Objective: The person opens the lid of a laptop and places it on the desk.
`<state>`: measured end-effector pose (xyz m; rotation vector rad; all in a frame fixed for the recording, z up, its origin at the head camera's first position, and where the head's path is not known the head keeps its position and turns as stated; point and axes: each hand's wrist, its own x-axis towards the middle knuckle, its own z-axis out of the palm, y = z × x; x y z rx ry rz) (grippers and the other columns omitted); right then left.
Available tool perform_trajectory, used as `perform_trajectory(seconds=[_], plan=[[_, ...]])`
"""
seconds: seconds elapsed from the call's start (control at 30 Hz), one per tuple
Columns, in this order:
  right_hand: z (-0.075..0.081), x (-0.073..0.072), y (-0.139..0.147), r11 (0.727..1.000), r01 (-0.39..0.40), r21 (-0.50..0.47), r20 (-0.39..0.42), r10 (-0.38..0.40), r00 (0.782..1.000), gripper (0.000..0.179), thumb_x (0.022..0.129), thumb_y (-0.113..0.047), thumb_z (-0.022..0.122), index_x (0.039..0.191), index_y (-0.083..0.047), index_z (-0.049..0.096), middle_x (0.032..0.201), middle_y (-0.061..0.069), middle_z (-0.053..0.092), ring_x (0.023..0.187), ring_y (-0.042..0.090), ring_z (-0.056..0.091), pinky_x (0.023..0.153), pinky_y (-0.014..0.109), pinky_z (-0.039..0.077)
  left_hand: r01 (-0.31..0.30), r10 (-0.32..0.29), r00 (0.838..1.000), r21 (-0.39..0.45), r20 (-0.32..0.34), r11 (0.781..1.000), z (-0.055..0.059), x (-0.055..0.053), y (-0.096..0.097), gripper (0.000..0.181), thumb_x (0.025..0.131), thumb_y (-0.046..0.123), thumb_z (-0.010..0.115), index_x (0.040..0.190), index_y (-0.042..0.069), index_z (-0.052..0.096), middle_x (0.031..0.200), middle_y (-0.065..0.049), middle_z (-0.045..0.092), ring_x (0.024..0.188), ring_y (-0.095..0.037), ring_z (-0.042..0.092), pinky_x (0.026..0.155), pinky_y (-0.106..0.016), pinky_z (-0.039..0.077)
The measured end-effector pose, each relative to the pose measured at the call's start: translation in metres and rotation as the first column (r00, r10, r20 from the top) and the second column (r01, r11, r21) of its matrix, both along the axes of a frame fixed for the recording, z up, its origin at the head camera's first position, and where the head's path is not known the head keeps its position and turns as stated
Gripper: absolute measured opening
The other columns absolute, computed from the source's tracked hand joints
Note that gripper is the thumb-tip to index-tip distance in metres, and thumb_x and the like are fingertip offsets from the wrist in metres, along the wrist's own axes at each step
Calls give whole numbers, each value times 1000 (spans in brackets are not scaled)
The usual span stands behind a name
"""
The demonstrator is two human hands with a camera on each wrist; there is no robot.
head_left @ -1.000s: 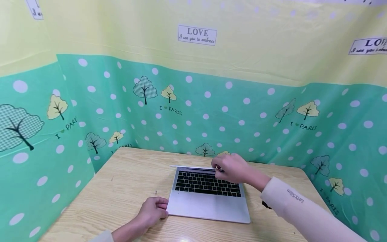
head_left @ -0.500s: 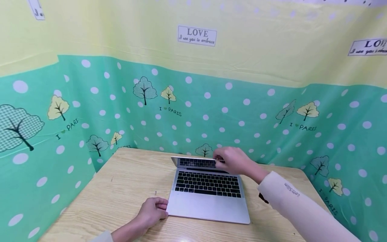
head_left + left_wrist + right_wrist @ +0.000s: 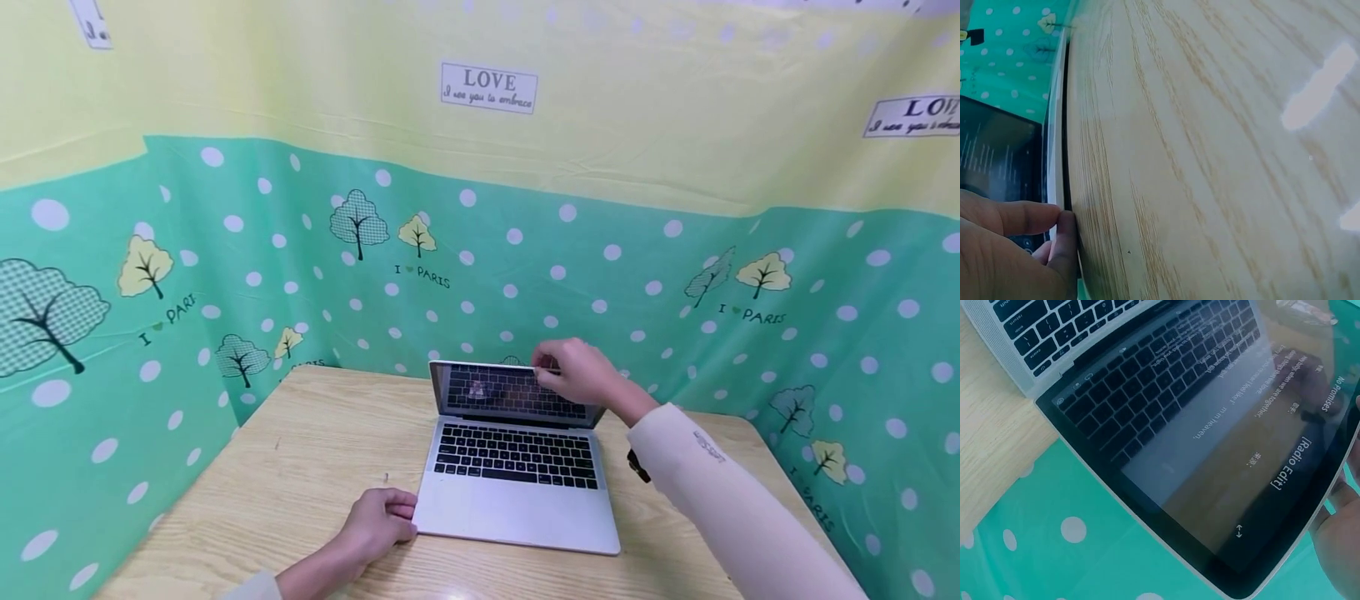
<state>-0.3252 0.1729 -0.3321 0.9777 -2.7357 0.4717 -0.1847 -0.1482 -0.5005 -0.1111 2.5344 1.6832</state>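
Laptop (image 3: 516,467) — it sits on the wooden table (image 3: 300,467), near the far edge, its lid (image 3: 510,390) partly raised and leaning over the keyboard. The right hand (image 3: 577,373) pinches the lid's top edge. The left hand (image 3: 378,517) rests at the laptop's front left corner, fingers curled against its side — holding nothing else.

Head view looks down from afar; wrist views sit close, sharing the laptop (image 3: 517,467).
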Motion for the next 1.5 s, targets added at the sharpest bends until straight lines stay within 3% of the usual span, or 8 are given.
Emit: perform_trajectory(seconds=[0.53, 0.97, 1.33, 1.5], plan=[[6, -34, -4, 990, 122, -75, -18, -124, 992, 17, 101, -19, 63, 108, -10, 76, 104, 5, 73, 88, 19, 67, 75, 41, 58, -12, 12, 1000, -40, 18, 999, 0, -3, 0, 43, 73, -12, 76, 116, -9, 68, 95, -7, 68, 84, -17, 64, 76, -33, 57], [-5, -49, -16, 953, 270, -141, -44, -278, 960, 22, 103, -22, 61, 115, -11, 76, 110, 6, 75, 88, 21, 68, 73, 42, 58, -12, 13, 1000, -32, 14, 999, 0, -3, -1, 43, 72, -13, 77, 115, -9, 68, 95, -7, 67, 84, -16, 64, 75, -32, 58], [-15, -63, -20, 924, 323, -206, -108, -349, 931, 21, 103, -21, 63, 113, -10, 77, 111, 8, 75, 92, 26, 70, 78, 43, 58, -7, 7, 1000, -37, 7, 999, 2, -3, 0, 42, 73, -11, 77, 114, -8, 68, 94, -6, 68, 84, -17, 64, 76, -35, 57], [-18, -65, -21, 923, 321, -210, -106, -348, 931, 21, 103, -21, 63, 114, -10, 77, 112, 8, 75, 91, 26, 71, 77, 43, 58, -11, 11, 1000, -42, 8, 999, 0, -3, -1, 42, 72, -12, 77, 114, -8, 68, 93, -6, 68, 83, -17, 64, 76, -35, 57]])
